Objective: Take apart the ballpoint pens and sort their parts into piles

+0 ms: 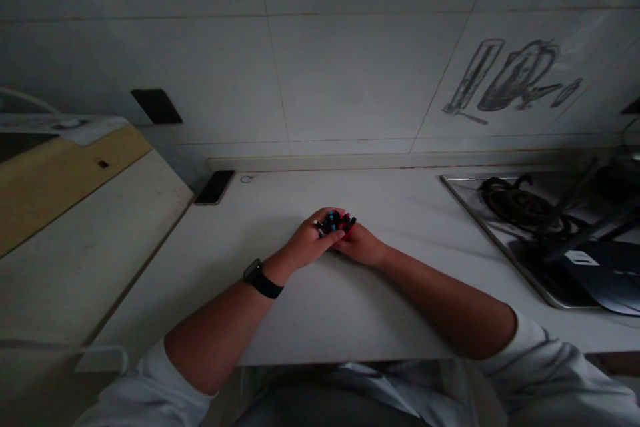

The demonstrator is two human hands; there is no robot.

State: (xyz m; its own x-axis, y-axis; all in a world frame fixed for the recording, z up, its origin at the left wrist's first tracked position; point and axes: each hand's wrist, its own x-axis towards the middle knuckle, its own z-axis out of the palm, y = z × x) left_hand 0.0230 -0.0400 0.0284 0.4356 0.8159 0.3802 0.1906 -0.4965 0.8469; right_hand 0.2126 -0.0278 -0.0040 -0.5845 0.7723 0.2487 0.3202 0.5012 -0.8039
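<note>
Curled left grip against right grip, forearms angled inward

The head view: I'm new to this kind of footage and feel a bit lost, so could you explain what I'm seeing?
There is no machine here: one camera, worn on a person's head, looks forward and down at their bare hands. The left hand and right hand meet around a bundle of small dark and coloured pieces, too small to name surely. On the white counter lie a phone and a small ring. To the right is a metal-rimmed stove.
</note>
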